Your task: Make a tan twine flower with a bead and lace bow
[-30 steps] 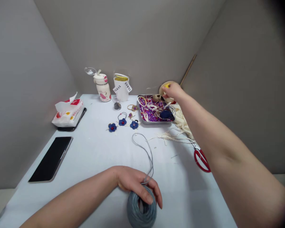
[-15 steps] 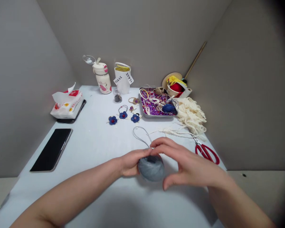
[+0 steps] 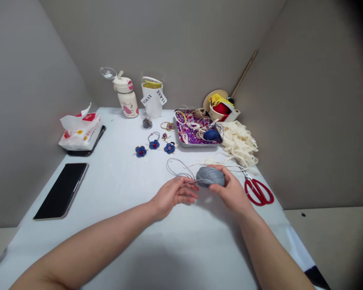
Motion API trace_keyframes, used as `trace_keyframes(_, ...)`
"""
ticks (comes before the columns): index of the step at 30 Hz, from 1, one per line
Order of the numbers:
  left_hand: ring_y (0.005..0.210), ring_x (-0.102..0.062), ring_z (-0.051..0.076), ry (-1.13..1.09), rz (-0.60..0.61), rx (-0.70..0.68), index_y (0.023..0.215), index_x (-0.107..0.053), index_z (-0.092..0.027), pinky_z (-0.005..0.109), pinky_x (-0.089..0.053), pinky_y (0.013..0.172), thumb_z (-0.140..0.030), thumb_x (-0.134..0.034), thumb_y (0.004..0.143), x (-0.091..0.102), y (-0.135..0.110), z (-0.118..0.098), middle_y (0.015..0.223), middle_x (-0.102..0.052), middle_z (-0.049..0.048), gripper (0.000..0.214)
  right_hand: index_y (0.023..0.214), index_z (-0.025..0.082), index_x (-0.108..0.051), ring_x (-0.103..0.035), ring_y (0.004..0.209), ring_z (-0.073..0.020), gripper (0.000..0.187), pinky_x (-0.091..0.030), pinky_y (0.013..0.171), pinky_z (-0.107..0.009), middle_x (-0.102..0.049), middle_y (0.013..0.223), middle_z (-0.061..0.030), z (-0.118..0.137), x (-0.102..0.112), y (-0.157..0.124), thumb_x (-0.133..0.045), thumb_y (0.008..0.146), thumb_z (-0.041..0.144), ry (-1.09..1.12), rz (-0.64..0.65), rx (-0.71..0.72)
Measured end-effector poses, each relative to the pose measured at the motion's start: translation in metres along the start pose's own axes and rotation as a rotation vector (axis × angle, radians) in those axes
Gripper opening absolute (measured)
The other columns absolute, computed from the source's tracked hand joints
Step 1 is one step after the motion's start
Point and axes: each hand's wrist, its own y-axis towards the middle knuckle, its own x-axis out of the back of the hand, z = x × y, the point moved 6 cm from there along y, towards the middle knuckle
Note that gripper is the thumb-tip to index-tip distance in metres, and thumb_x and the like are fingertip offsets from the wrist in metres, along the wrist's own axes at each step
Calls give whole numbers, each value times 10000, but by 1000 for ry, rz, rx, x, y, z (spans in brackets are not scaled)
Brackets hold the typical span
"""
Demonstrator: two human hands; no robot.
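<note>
My right hand point(image 3: 231, 193) grips a ball of grey-blue cord point(image 3: 210, 177) from its right side, thumb in front and fingers behind. A strand runs from the ball to my left hand point(image 3: 174, 195), where thumb and forefinger pinch the grey cord point(image 3: 191, 181); the other fingers are loosely curled beside the ball. Loose loops of this cord lie on the table just beyond my left fingers. Farther back are several blue flower hair ties, one blue flower point(image 3: 169, 148) being closest to the loops.
A metal tray point(image 3: 199, 146) of purple beads and cords stands behind my hands. Right of it lie cream yarn point(image 3: 240, 143) and red-handled scissors point(image 3: 258, 192). A phone point(image 3: 62, 191) and tissue pack point(image 3: 80, 133) are at left; a bottle point(image 3: 127, 100) and white cup point(image 3: 153, 100) stand at the back.
The ball has passed from my left hand to my right and moved up and to the right. My left hand now has only the cord.
</note>
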Motion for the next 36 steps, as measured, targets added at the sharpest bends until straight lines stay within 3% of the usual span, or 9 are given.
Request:
trace_keyframes(6,687,-617,156,224,13,-240,787,-531,-153,301,-475,678,-516,-447,949,-1,-7,-11,804,-631,57,406,991,226,-659,-642,954,-257,388,-501,921,-437,-691,1046,-80,-23,-5,2,-761,730,494,421,-10,-268)
trace_keyframes(10,636,-545,129,381,49,-377,696,-503,-167,284,-428,676,-454,-406,979,-8,-18,-21,713,-595,33,414,953,257,-680,-619,1093,-248,274,-506,988,-423,-689,1128,-47,-27,6,7,-713,777,464,640,-205,-329)
trace_keyframes(15,551,-465,104,202,-171,-457,653,-432,-184,249,-388,572,-410,-408,966,11,-12,-30,620,-527,-4,387,972,302,-667,-552,1237,-231,273,-498,1020,-426,-664,1225,0,-25,29,12,-668,807,519,771,-339,-292)
trace_keyframes(17,556,-468,93,159,-242,-434,736,-499,-174,237,-390,556,-423,-430,957,17,-8,-29,690,-556,0,340,979,285,-673,-571,1203,-233,317,-497,1009,-411,-670,1210,-16,-25,26,9,-665,805,549,720,-290,-298)
trace_keyframes(20,705,-558,108,343,-228,-438,1020,-593,-183,240,-457,633,-383,-586,895,13,-7,-27,951,-610,45,236,931,227,-676,-626,1036,-229,352,-500,938,-372,-696,1088,-53,-25,4,0,-676,803,555,581,-104,-303)
trace_keyframes(23,930,-588,166,672,-148,-624,1161,-610,-220,284,-507,759,-298,-704,816,0,-15,-32,1152,-572,92,366,870,206,-640,-619,874,-207,345,-491,804,-334,-691,952,-51,-24,-23,-11,-662,824,547,464,57,-272)
trace_keyframes(26,1064,-577,216,936,-91,-790,1169,-651,-240,345,-511,857,-266,-691,830,-10,-24,-34,1174,-590,107,343,883,213,-623,-592,838,-194,345,-466,756,-308,-675,917,-39,-22,-41,-19,-639,841,555,431,117,-273)
trace_keyframes(30,1024,-611,194,1029,-146,-909,1072,-687,-241,359,-483,927,-191,-622,882,-10,-30,-40,1076,-657,82,207,922,233,-637,-591,877,-202,326,-464,793,-319,-667,949,-36,-18,-51,-24,-672,815,539,479,138,-323)
trace_keyframes(36,882,-597,176,1036,-209,-916,917,-639,-205,313,-477,805,-184,-649,861,-8,-30,-43,911,-649,58,61,926,221,-670,-577,867,-178,254,-445,808,-294,-646,927,-24,-13,-51,-24,-729,797,432,544,221,-352)
